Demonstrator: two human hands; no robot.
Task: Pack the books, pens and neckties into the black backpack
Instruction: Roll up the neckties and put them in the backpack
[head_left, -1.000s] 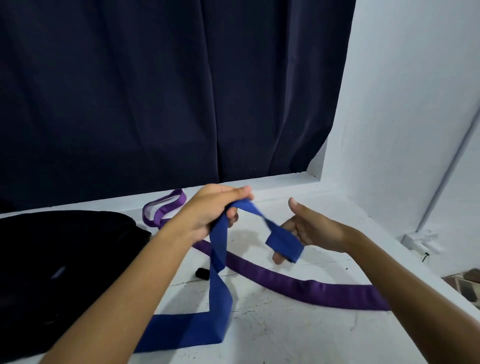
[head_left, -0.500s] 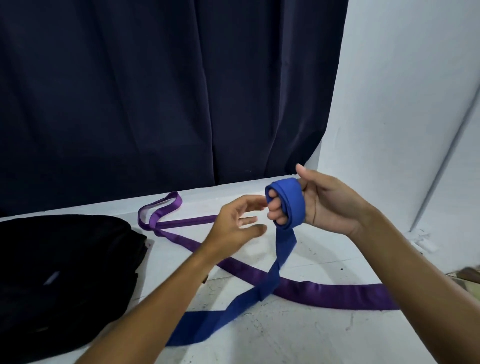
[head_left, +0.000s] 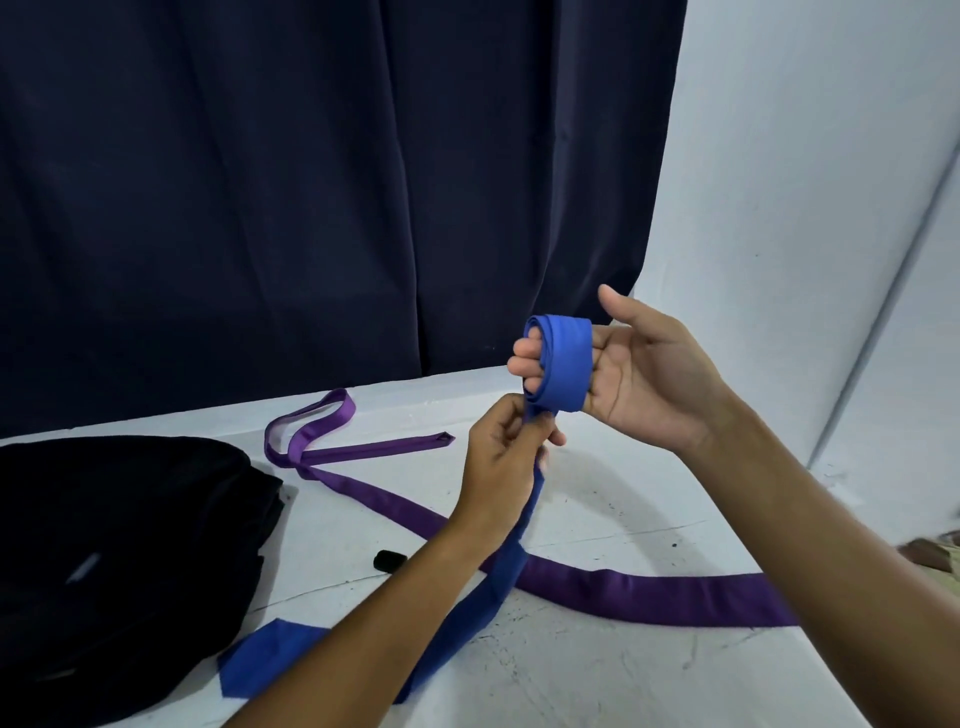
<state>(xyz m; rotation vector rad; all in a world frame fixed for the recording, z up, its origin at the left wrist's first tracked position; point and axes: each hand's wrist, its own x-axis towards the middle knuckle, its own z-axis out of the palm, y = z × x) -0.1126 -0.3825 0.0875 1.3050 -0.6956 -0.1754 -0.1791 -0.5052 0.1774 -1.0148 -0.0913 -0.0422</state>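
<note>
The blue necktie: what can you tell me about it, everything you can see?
The blue necktie is plain, smooth woven-looking cloth in bright royal blue. Its narrow part is wound in several turns around the fingers of the right hand, held up above the white table. The left hand pinches the strip just below the coil. From there it hangs down behind the left forearm, crosses over the purple necktie, and its wide pointed end lies flat on the table beside the black backpack.

I can't identify the small black object (head_left: 389, 560) beside the black backpack (head_left: 119, 561) — too small — and the backpack runs off frame.
</note>
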